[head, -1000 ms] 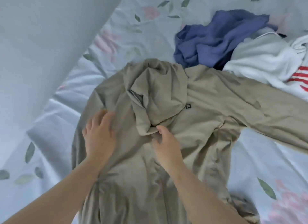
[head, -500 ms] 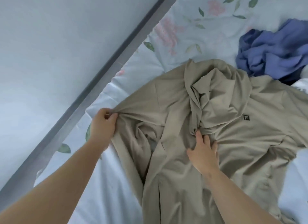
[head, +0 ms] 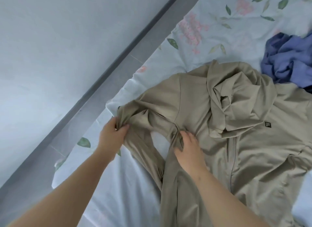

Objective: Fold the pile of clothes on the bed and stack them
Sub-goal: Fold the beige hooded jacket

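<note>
1. Bare forearms reach in from the bottom edge, both stretched over a bed sheet (head: 128,184) that is pale with leaf and pink flower prints.
2. Nearest the viewer, the lower body of a khaki hooded jacket (head: 253,159) lies flat on the sheet, front side up, with its zip running down the middle.
3. Pressed against the jacket at the armpit seam, the right hand (head: 189,150) has its fingers curled into a bunch of cloth there, gripping the fold.
4. Out to the side, the left hand (head: 112,135) pinches the jacket's sleeve (head: 152,113) between thumb and fingers, holding that gathered cloth just above the sheet near the bed's edge.
5. Below the pinch, the rest of the sleeve hangs back toward the viewer along the jacket's side.
6. Farther on, the hood (head: 236,100) lies crumpled over the chest, and a small dark logo patch (head: 268,124) sits just beside it.
7. Beyond the jacket's shoulder, a blue garment (head: 287,61) lies in a loose heap on the sheet, touching the jacket.
8. Along the far side of the bed runs a grey floor strip (head: 101,81), then a white wall (head: 50,40).
</note>
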A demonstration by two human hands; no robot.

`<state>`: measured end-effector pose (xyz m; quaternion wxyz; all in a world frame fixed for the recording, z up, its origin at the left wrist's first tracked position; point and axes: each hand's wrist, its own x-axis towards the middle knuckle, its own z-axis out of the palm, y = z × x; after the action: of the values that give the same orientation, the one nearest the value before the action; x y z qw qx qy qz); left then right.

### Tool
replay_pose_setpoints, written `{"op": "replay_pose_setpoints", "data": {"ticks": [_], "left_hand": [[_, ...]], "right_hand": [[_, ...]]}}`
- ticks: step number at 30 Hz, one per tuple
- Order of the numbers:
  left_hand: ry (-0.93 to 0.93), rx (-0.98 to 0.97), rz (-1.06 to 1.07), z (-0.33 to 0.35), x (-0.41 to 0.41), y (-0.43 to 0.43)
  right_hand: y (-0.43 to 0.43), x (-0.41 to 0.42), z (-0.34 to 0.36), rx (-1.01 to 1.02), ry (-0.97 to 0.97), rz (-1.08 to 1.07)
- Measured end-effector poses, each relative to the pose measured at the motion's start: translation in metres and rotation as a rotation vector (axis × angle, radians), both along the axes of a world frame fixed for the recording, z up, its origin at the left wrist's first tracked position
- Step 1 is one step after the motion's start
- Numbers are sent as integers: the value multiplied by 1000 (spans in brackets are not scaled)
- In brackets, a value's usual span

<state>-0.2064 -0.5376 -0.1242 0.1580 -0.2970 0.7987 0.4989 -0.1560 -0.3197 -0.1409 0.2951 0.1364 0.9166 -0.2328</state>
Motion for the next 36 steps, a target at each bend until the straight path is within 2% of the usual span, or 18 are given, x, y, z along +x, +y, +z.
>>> {"op": "replay_pose_setpoints", "data": {"ticks": [1,2,3,5,7,8,9,11,13,15,18,24,31,34,36], "left_hand": [[130,-63,117,2,-8,-12],[192,-48,213,3,-14,-23],[179,27,249,2,-17,-32],[-84,132,124,-5,-10,-38],[-338,61,-130,-13,11,-32],[-381,-9,-199,-17,20,-29],[-394,-20,-181,-19,24,-27],[-405,156,-10,-11,25,-22],[-330,337,197,2,19,-21],[-229,400,295,21,12,-25],[-132,404,195,59,11,-35],[-113,438,42,144,32,-53],[-51,364,-235,227,47,-65],[-35,400,-309,244,41,-73],[-52,446,-357,251,34,-81]], "right_hand": [[1,0,-3,22,-46,35],[1,0,-4,40,-71,71],[2,0,-3,46,-82,92],[3,0,-1,41,-90,100],[4,0,0,32,-99,102],[4,0,0,22,-104,97],[4,0,1,6,-107,76],[2,0,7,-37,-101,-9],[-2,2,16,-77,-59,-123],[-8,9,33,-135,-17,-255],[-16,24,65,-305,-8,-386],[-36,62,124,-574,-119,-519],[-77,76,197,-773,-223,-542],[-101,71,215,-844,-329,-587],[-120,66,219,-962,-431,-714]]}}
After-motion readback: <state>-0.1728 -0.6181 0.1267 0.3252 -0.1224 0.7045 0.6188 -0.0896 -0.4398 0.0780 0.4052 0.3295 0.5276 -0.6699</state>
